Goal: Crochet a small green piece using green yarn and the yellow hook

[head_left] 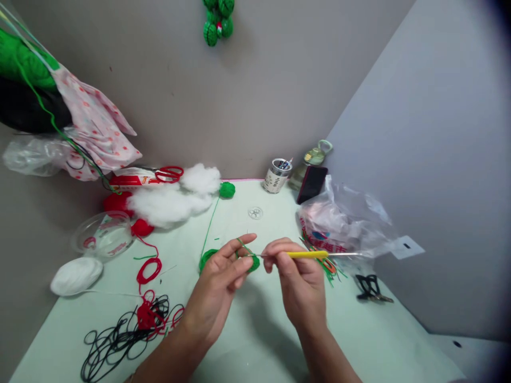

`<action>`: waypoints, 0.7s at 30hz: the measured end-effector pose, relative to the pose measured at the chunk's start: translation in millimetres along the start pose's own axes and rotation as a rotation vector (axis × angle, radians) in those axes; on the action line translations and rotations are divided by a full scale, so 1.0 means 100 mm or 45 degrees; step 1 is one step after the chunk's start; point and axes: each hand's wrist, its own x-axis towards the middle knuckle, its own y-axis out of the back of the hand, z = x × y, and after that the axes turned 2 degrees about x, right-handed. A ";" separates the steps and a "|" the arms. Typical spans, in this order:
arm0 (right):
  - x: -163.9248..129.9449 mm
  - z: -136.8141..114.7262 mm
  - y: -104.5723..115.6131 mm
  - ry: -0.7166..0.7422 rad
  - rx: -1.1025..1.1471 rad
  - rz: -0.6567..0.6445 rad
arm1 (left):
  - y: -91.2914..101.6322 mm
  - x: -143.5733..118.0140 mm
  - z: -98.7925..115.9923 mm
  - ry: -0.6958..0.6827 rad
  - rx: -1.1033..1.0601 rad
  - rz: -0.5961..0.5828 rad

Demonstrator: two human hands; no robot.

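My left hand (223, 274) pinches a small green crochet piece (254, 263) between thumb and fingers, and green yarn loops over its raised index finger. In my right hand (297, 276) is a crochet hook (307, 255) with a yellow handle, held level. Its thin metal tip reaches left to the green piece, but the stitch is too small to make out. A green ring-like bundle (206, 259) shows behind the left hand, partly hidden. From a green yarn ball (227, 190) at the back, a strand runs down toward the left hand.
Left: white stuffing (171, 202), red scissors (169, 174), a clear plastic tub (106, 234), white yarn (76, 276) and tangled black cord (120, 340). Right: a pen tin (275, 178), a phone (312, 184), a plastic bag (339, 218) and black clips (371, 287). Walls border the table.
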 end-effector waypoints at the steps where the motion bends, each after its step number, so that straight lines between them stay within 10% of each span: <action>1: 0.00 0.01 -0.01 -0.018 -0.008 -0.019 | 0.00 -0.01 -0.01 -0.042 0.083 -0.002; 13: -0.01 -0.01 0.01 -0.115 0.083 0.006 | 0.03 -0.05 0.01 -0.165 0.404 0.022; 21: -0.15 0.04 -0.03 0.702 -0.852 -0.180 | -0.02 -0.07 -0.06 -0.373 0.581 0.228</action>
